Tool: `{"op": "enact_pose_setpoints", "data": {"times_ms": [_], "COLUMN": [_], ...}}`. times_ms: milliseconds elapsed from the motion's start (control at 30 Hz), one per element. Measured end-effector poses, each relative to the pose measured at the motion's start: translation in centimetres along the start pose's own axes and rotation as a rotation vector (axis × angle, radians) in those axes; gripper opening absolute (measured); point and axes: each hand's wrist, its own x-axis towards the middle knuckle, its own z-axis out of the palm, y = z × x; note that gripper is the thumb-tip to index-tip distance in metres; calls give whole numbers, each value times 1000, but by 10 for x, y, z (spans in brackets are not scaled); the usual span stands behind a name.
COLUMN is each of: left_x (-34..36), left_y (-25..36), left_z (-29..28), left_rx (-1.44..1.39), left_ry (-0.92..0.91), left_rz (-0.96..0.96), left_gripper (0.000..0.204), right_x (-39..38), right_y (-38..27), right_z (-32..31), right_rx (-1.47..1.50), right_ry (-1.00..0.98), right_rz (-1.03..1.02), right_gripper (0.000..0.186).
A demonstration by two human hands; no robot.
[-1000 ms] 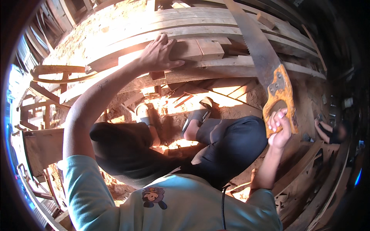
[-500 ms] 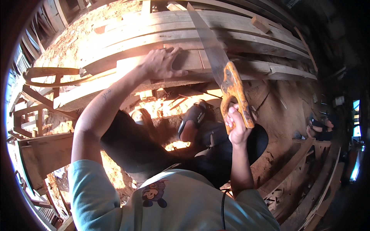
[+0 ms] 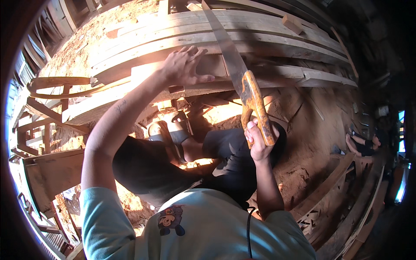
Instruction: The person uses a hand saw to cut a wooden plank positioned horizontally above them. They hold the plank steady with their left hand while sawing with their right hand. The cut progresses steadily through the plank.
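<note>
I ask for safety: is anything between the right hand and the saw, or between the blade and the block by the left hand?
Nothing visible: the right hand grips the saw, and the blade overlaps the block in view; whether they touch, I cannot tell. The left hand is left of the blade.

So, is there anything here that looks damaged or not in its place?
Two small things. The yellow saw handle in the right hand has dark patches, perhaps worn. Also, a small wooden block sits at an angle to the long boards.
</note>
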Motion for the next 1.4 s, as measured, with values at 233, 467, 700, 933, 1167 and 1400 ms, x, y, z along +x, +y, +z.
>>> {"op": "enact_pose_setpoints", "data": {"times_ms": [233,467,700,933,1167,1400], "left_x": [-14,-13,-12,6,5,12], "left_y": [13,11,13,26,32,32], "left_z": [-12,-7,-8,-15,10,4], "left_rx": [35,-1,49,58,53,69], "left_ry": [-150,-133,-85,-201,-13,-115], "left_rz": [-80,-85,-113,-113,-62,-76], "left_gripper": [111,106,104,107,100,94], "right_x": [-7,6,18,5,-11,4], "right_y": [22,4,5,12,18,7], "right_z": [-10,0,6,-5,-3,-6], "right_rx": [-654,-749,-830,-699,-650,-784], "right_ry": [-129,-149,-129,-105,-157,-218], "right_rz": [-454,-587,-806,-567,-289,-359], "right_gripper": [6,3,15,10,7,7]}}
